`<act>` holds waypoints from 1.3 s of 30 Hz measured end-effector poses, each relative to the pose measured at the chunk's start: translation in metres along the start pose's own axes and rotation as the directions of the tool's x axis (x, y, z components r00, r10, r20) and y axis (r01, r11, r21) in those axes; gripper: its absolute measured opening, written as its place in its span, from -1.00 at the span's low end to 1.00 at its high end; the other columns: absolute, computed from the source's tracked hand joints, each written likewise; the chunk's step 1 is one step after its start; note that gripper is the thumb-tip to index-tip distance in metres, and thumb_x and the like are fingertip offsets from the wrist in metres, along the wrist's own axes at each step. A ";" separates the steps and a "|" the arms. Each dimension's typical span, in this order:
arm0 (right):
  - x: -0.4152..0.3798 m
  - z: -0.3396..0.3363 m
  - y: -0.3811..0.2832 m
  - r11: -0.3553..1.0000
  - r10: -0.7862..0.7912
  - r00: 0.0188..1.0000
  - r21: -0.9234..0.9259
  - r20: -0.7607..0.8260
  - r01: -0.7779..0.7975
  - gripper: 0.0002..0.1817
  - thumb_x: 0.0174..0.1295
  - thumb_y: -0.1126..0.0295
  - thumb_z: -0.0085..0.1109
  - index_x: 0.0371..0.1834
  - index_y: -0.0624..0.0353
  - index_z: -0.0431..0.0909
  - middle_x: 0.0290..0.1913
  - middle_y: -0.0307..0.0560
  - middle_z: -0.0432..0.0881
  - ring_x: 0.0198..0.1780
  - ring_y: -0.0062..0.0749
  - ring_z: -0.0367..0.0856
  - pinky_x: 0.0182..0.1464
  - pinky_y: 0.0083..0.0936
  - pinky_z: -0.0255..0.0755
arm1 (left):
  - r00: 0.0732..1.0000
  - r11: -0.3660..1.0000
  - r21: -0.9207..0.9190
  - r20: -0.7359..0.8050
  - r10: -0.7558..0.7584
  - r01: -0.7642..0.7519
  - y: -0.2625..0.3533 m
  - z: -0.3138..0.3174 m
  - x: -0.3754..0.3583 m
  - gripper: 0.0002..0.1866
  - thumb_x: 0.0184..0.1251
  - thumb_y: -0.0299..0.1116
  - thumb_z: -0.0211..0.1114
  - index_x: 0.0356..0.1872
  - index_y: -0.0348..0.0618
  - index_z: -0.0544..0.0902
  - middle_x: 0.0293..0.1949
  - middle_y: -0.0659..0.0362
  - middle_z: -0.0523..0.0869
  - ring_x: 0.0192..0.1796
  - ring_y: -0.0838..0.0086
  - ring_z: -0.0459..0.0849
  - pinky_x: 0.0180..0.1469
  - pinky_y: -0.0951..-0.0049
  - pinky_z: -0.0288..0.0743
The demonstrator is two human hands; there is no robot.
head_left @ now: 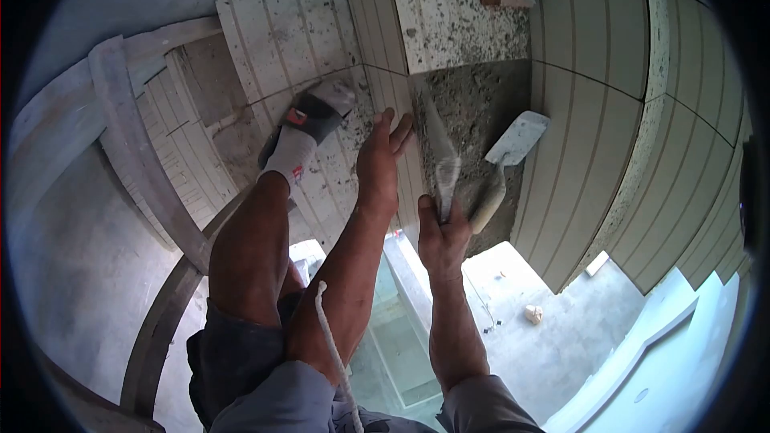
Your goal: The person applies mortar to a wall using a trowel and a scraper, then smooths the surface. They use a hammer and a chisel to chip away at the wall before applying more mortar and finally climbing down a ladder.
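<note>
My right hand (445,236) is wrapped round the handle of a long trowel (439,140), whose narrow blade points up over a patch of grey mortar (469,96). Just right of it, a second trowel (517,140) with a squarish pale blade lies on the mortar, its handle near my fingers. My left hand (383,152) holds nothing; its fingers are apart and extended beside the narrow strip of grooved tile (381,24) at the mortar's left edge.
Grooved tiles (585,112) border the mortar on the right. My shod foot (313,112) stands on a mortar-spattered step (289,24). Curved railing (144,136) runs at left. A lower floor (513,313) shows through the gap below. A white cord (330,329) hangs before me.
</note>
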State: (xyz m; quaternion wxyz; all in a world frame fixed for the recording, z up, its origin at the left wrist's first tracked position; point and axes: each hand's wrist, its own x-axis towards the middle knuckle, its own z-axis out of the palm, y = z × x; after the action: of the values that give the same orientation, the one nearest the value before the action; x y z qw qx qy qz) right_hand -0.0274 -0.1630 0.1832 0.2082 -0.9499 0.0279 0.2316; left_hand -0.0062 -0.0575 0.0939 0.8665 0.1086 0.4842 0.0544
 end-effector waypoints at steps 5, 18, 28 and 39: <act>-0.004 0.005 0.012 0.928 -0.042 0.997 0.366 -0.072 0.065 -0.77 0.22 0.32 0.20 -0.40 0.31 0.50 -0.63 0.05 0.53 -0.59 -0.37 0.54 -0.48 -0.41 0.39 | 1.000 0.999 0.045 0.014 -0.027 0.026 0.002 -0.003 0.003 -0.32 0.50 -0.01 -0.11 0.37 -0.41 0.12 0.22 -0.03 0.49 0.27 0.33 0.48 0.40 0.40 0.16; -0.004 0.003 0.023 0.918 -0.028 0.999 0.394 -0.021 0.034 -0.78 0.27 0.39 0.16 -0.49 0.28 0.48 -0.64 -0.20 0.47 -0.57 -0.64 0.42 -0.51 -0.54 0.33 | 0.998 0.996 0.085 0.064 -0.024 0.019 0.003 -0.002 0.000 -0.31 0.51 -0.01 -0.18 0.40 -0.40 0.05 0.35 -0.03 0.33 0.31 0.34 0.44 0.39 0.38 0.19; 0.001 0.004 0.022 0.929 -0.072 0.997 0.364 -0.019 0.074 -0.74 0.29 0.32 0.16 -0.50 0.26 0.51 -0.66 -0.30 0.43 -0.61 -0.65 0.39 -0.55 -0.58 0.29 | 0.999 0.997 0.078 0.031 0.020 -0.023 -0.001 -0.003 0.002 -0.30 0.50 0.00 -0.16 0.40 -0.41 0.05 0.36 -0.06 0.29 0.30 0.35 0.44 0.39 0.38 0.18; 0.010 0.000 0.019 0.960 -0.004 1.000 0.280 0.025 -0.003 -0.78 0.27 0.34 0.17 -0.43 0.28 0.53 -0.65 -0.16 0.48 -0.59 -0.58 0.43 -0.53 -0.51 0.32 | 0.999 0.997 0.070 0.034 0.012 -0.014 -0.001 -0.002 0.002 -0.31 0.51 -0.03 -0.15 0.39 -0.45 0.04 0.37 -0.08 0.24 0.31 0.30 0.43 0.39 0.38 0.25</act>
State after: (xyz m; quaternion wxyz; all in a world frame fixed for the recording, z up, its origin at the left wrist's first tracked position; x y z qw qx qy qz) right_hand -0.0215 -0.1798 0.1711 0.3407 -0.9079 0.0576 0.2373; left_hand -0.0071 -0.0580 0.0906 0.8697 0.1432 0.4706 0.0411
